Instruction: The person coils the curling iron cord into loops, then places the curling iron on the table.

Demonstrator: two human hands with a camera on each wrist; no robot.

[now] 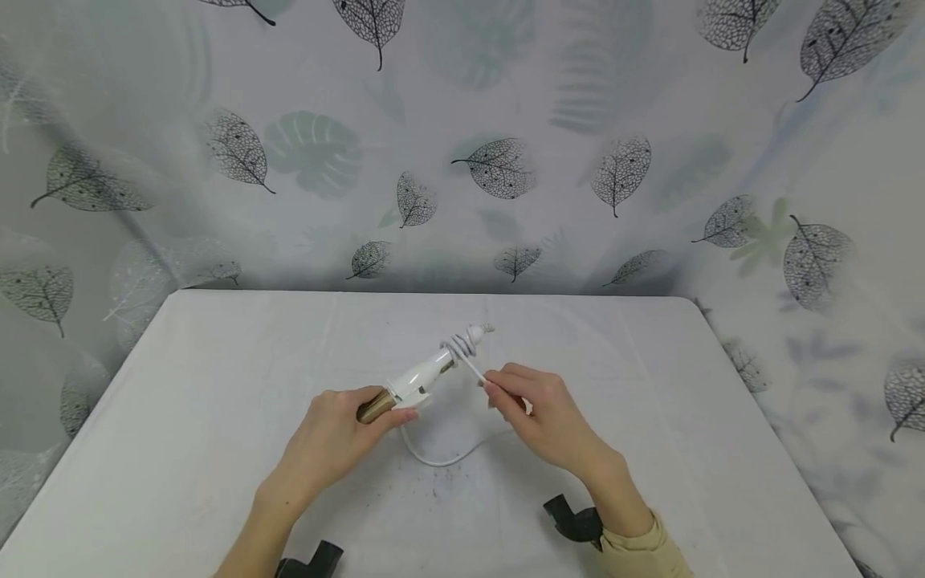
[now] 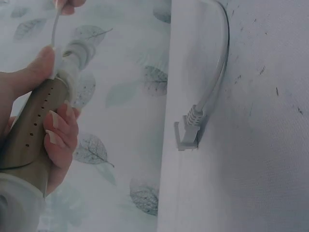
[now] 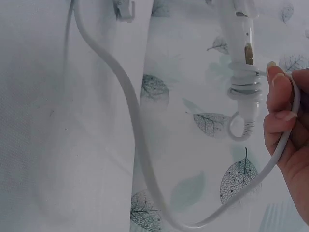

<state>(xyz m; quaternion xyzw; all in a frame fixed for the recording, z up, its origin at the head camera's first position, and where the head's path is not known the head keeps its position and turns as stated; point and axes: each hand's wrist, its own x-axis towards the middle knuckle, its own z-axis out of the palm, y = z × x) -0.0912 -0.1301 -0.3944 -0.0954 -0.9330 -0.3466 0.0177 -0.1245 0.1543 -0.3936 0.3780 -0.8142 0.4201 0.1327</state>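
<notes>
My left hand (image 1: 336, 429) grips the gold barrel (image 2: 34, 121) of a white curling iron (image 1: 422, 376), held at a slant over the table with its handle end toward the upper right. A row of small holes runs along the barrel in the left wrist view. White cord (image 3: 245, 82) is wound in several loops around the handle end. The thumb and fingers of my right hand (image 1: 545, 413) pinch the free cord just right of these loops. From there the slack cord (image 1: 441, 464) hangs in a curve, and its plug (image 2: 187, 133) shows in the left wrist view.
A white-covered table (image 1: 217, 361) spreads beneath both hands. Behind it hangs a leaf-patterned cloth (image 1: 448, 104). Black wrist mounts (image 1: 574, 520) sit near both forearms, and small dark specks (image 1: 435, 482) mark the tabletop below the cord.
</notes>
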